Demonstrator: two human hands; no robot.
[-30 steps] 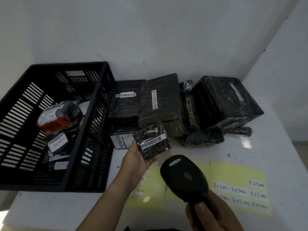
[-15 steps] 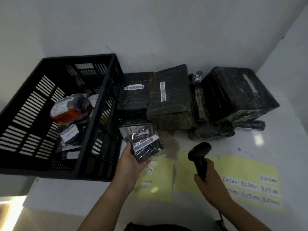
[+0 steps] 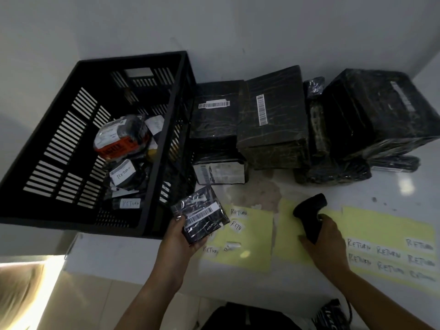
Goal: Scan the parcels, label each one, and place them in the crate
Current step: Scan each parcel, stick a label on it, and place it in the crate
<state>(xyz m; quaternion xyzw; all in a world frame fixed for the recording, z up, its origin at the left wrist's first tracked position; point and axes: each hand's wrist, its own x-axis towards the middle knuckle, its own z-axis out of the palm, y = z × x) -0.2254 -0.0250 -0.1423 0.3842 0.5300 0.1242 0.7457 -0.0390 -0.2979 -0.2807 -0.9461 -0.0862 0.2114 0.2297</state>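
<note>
Premises: a parcel returns station in a bare back room.

Evidence: a white table set into a corner of plain white walls. Black-wrapped parcels are stacked against the wall, several bearing barcode labels. A slotted black crate holds packets tagged RETURN. Yellow sheets carry handwritten RETURN stickers. A handheld scanner is present.

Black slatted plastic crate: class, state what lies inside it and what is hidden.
Inside the black slatted plastic crate: a wrapped parcel with an orange band and black wrapped parcels labelled RETURN by hand. How many lie beneath them cannot be seen.
</note>
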